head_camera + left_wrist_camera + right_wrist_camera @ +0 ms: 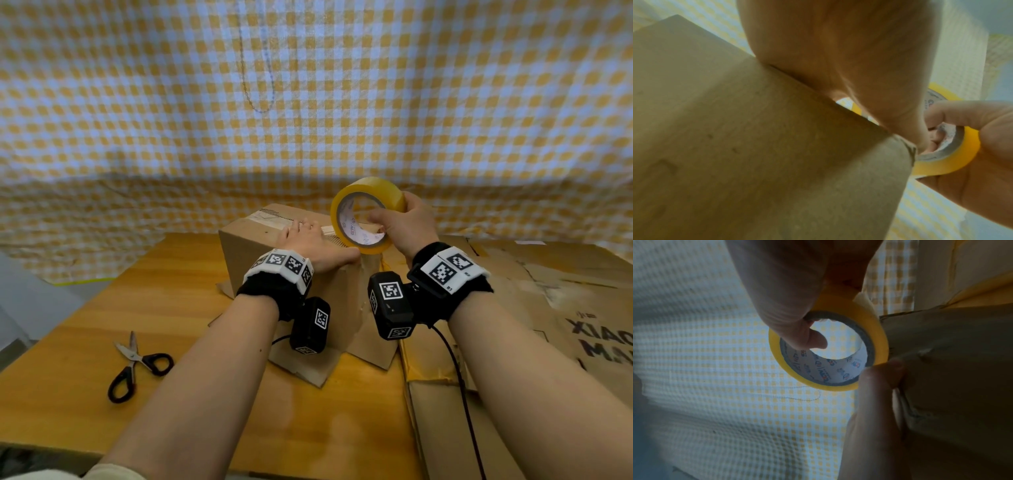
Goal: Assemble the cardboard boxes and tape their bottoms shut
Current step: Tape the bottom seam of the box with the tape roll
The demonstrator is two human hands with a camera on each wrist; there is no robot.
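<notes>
Left hand (310,241) flat on box (260,253); right hand (407,222) grips tape roll (368,214)

Wooden table (191,298) bears scissors (137,364), cardboard box (274,260), flattened cardboard (534,329).

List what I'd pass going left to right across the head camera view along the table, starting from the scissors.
scissors → cardboard box with the left hand pressing flat on its top → tape roll gripped by the right hand → flattened cardboard lying at the right of the table.
</notes>
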